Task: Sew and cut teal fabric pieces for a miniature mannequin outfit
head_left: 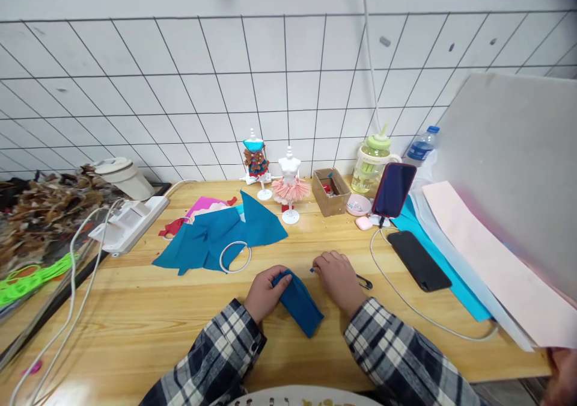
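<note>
The cloth (300, 305) is teal, the sleeves (228, 347) plaid in black and white, the skirt (291, 190) pink.

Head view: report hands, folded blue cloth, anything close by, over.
Left hand pinching folded blue cloth. Right hand curled by small blue bit, grip unclear. Dark looped handle juts from behind right hand; white ring farther off.

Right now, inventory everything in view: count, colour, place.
Folded cloth: one, teal, front centre
Fabric scraps: several, mostly teal, centre left
Ring: one, white, overlapping scraps
Mannequins: two, white, back centre
Cardboard box: one, brown, beside mannequins
Dish: one, pink, beside box
Bottles: two, translucent, back right
Smartphones: two, dark, right
Sheets: several, pink, white, turquoise, far right
Power strip: one, white, left
Lidded cup: one, white, left
Handle: one, black, centre right
Table: one, tan, foreground
Sleeves: two, plaid, front
Left grip: one, bare, on cloth
Right grip: one, bare, near handle
</note>
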The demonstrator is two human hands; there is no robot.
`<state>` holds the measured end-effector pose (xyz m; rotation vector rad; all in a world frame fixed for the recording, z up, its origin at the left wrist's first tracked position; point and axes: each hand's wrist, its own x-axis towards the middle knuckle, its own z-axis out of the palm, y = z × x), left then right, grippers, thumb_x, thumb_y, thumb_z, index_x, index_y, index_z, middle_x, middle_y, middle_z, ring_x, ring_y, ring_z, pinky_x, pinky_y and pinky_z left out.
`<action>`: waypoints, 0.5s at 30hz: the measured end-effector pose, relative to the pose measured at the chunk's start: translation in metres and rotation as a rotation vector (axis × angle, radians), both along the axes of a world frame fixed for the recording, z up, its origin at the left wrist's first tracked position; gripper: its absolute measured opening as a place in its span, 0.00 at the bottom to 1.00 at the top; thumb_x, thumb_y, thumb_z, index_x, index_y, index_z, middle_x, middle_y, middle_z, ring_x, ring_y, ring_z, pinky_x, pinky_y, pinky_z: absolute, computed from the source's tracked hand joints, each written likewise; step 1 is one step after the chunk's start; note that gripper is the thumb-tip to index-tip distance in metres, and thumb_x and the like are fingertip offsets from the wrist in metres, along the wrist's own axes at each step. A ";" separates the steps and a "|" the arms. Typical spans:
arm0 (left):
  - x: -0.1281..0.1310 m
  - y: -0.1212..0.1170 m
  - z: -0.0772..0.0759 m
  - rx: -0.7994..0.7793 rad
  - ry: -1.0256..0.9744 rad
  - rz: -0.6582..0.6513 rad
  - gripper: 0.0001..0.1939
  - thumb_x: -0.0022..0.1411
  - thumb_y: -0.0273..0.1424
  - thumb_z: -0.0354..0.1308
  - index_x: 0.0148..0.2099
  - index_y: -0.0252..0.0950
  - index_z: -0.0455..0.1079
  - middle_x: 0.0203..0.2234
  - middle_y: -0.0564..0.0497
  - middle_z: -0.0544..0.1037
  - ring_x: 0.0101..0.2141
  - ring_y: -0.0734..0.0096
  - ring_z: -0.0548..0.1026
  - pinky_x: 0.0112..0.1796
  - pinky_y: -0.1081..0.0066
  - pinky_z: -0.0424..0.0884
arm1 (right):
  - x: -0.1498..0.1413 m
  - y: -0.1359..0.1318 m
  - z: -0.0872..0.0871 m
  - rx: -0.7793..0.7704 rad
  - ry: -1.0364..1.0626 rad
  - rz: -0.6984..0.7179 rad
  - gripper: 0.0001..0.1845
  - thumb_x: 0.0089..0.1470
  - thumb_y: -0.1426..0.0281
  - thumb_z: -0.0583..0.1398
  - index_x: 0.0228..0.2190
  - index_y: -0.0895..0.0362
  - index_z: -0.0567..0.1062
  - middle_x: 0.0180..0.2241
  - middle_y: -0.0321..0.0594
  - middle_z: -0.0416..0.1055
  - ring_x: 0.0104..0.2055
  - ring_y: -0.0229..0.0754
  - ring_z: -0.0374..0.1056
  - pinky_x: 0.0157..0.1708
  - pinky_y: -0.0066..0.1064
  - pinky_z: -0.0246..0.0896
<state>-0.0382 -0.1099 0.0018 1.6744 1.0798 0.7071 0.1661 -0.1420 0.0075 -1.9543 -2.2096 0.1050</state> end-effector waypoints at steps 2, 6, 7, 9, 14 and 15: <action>0.000 0.001 -0.001 0.012 -0.002 -0.004 0.12 0.60 0.39 0.55 0.32 0.35 0.72 0.25 0.51 0.74 0.29 0.68 0.71 0.32 0.72 0.67 | -0.002 0.004 0.006 0.017 -0.019 0.017 0.08 0.59 0.73 0.54 0.32 0.55 0.73 0.33 0.41 0.71 0.39 0.43 0.64 0.38 0.35 0.49; 0.000 0.002 -0.002 0.031 -0.006 -0.001 0.13 0.61 0.39 0.54 0.32 0.35 0.72 0.25 0.51 0.74 0.28 0.69 0.71 0.31 0.73 0.67 | 0.011 0.032 0.041 0.088 -0.027 -0.036 0.07 0.60 0.71 0.52 0.34 0.57 0.70 0.32 0.41 0.71 0.36 0.42 0.65 0.35 0.33 0.49; 0.000 0.002 -0.002 0.035 -0.006 -0.001 0.13 0.61 0.39 0.54 0.32 0.35 0.71 0.25 0.51 0.74 0.28 0.69 0.71 0.31 0.73 0.66 | 0.018 0.045 0.054 0.119 -0.024 -0.075 0.10 0.61 0.70 0.49 0.35 0.57 0.70 0.33 0.42 0.71 0.35 0.42 0.65 0.35 0.32 0.49; -0.001 0.002 -0.002 0.045 -0.005 0.005 0.13 0.61 0.39 0.54 0.32 0.35 0.71 0.25 0.51 0.74 0.28 0.69 0.71 0.31 0.73 0.66 | 0.033 0.074 0.077 0.178 -0.016 -0.158 0.15 0.63 0.68 0.45 0.38 0.58 0.69 0.34 0.45 0.71 0.37 0.44 0.65 0.34 0.33 0.49; -0.002 0.001 0.000 0.069 0.004 0.033 0.13 0.61 0.38 0.53 0.32 0.35 0.71 0.25 0.51 0.74 0.29 0.68 0.71 0.31 0.72 0.66 | 0.065 0.139 0.108 0.233 0.038 -0.278 0.17 0.62 0.65 0.47 0.39 0.60 0.72 0.34 0.49 0.72 0.38 0.48 0.67 0.35 0.34 0.52; -0.002 0.001 0.000 0.071 0.005 0.040 0.13 0.61 0.39 0.53 0.32 0.35 0.71 0.25 0.51 0.74 0.29 0.68 0.71 0.31 0.72 0.66 | 0.068 0.145 0.109 0.245 0.055 -0.281 0.16 0.61 0.65 0.50 0.43 0.61 0.71 0.38 0.50 0.72 0.41 0.49 0.66 0.37 0.35 0.54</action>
